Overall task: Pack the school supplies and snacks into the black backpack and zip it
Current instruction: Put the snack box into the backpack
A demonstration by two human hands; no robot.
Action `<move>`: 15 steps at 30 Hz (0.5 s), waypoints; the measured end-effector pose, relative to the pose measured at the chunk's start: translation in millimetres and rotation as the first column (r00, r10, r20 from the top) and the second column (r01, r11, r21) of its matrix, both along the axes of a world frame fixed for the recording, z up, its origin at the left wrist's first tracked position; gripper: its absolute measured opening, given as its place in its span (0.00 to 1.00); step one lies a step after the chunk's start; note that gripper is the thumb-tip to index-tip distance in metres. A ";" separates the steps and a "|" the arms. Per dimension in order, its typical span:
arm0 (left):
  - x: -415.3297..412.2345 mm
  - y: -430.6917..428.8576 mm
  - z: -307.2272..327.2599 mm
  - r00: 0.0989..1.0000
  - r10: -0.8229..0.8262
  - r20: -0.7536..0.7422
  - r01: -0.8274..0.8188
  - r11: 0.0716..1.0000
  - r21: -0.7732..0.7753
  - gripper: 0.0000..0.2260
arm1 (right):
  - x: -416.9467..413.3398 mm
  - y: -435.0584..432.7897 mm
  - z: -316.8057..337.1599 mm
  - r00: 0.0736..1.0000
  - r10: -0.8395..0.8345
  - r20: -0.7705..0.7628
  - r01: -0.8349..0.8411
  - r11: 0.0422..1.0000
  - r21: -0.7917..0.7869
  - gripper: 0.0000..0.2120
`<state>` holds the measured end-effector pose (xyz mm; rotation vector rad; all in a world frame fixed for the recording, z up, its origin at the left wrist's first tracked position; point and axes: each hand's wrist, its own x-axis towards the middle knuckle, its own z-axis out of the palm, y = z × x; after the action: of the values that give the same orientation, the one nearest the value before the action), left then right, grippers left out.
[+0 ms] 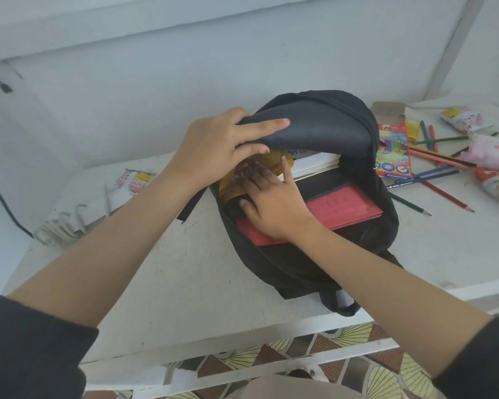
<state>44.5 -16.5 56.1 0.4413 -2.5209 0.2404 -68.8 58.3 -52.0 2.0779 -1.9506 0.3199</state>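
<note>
Fingers (pixel 268 123) of the left hand (pixel 222 142) lie over the lifted flap (pixel 329 125) of the black backpack (pixel 314 269), thumb under the edge: the flap is pinched and held up. Right hand (pixel 274 208) is inside the opening, fingers spread and nearly straight, pressing flat on a yellow snack packet (pixel 226 188); it grasps nothing. Packet sits at the left end of the main compartment, directly under the right fingertips and just below the left thumb. White books (pixel 314 165) lie behind it; a red folder (pixel 349 207) lies nearer the viewer, partly under the right wrist.

Backpack lies near the middle of a white table (pixel 185 277), zip open. To its right: coloured-pencil box (pixel 393 151) just beside the bag, loose pencils (pixel 444 162), pink pouch (pixel 493 149), small snack pack (pixel 461 118). To its left: crumpled wrappers (pixel 130 182). Pale wall (pixel 156 82) stands behind; patterned floor tiles (pixel 357 355) show below the table edge; dark cable (pixel 3 203) at far left.
</note>
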 end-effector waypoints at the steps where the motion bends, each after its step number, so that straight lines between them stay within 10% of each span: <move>1: -0.4 0.3 -0.5 1.000 -0.004 -0.001 0.004 1.000 -0.005 0.18 | 0.1 3.4 -2.0 1.000 0.007 -0.008 -0.007 0.999 0.033 0.33; 10: -1.3 8.2 -2.3 1.000 -0.007 0.011 0.008 1.000 -0.030 0.19 | -9.9 -1.0 -2.4 1.000 -0.017 0.003 0.016 0.973 0.230 0.25; 15: -5.4 17.3 -8.9 0.995 0.038 0.095 -0.040 0.999 0.020 0.25 | -20.8 37.5 3.8 0.865 0.041 0.499 -0.130 0.981 0.145 0.24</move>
<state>39.1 0.7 47.2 0.4996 -2.6111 0.2546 -89.5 95.8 -48.1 2.3786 -2.2328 0.8007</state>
